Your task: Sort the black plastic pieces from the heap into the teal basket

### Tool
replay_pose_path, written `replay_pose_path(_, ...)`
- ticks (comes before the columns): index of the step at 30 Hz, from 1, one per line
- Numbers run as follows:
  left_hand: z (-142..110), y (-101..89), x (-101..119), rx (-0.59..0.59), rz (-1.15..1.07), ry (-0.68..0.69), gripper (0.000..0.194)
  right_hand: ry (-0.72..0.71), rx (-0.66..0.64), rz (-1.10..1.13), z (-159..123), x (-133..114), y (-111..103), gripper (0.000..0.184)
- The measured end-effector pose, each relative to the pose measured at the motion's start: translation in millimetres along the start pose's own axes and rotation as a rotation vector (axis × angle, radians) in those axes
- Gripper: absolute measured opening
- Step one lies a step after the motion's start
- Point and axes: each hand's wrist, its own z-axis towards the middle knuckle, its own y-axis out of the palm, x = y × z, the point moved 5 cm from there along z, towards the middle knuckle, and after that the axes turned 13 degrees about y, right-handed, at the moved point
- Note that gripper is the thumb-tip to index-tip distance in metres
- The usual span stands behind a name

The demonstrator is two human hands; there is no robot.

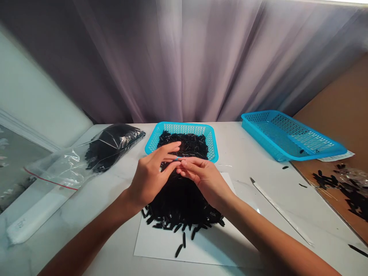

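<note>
My left hand [151, 174] and my right hand [204, 172] meet fingertip to fingertip above a heap of small black strips [184, 199]. On each hand the thumb and forefinger are pinched together, while other fingers of the left stretch out. Whatever lies between the fingertips is too small and covered to make out. The heap rests on a white sheet [161, 247], with two strips lying loose in front of it. Just beyond my hands stands a blue plastic basket [212, 143] holding more black pieces.
A clear zip bag [71, 163] of black pieces lies at left. To the right are another blue basket [287, 142] and a thin white-handled craft knife [280, 209]. More black pieces [352, 191] lie on a brown surface at far right. A grey curtain [184, 61] hangs behind.
</note>
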Motion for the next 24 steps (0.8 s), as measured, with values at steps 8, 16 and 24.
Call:
replay_pose_path(8,14.2,-16.6,13.0,0.006,0.101,0.152,0.006,-0.062,0.013,-0.069,-8.9,-10.1,2.1,0.028)
replay_pose_path(16,14.4,-20.6,20.0,0.041,0.086,0.102,0.004,-0.093,-0.025,-0.064,-14.1,-14.5,6.4,0.022)
replay_pose_path(24,16.8,-26.6,22.5,0.057,0.049,0.017,0.006,-0.166,0.007,-0.165,-21.7,-25.0,4.3,0.016)
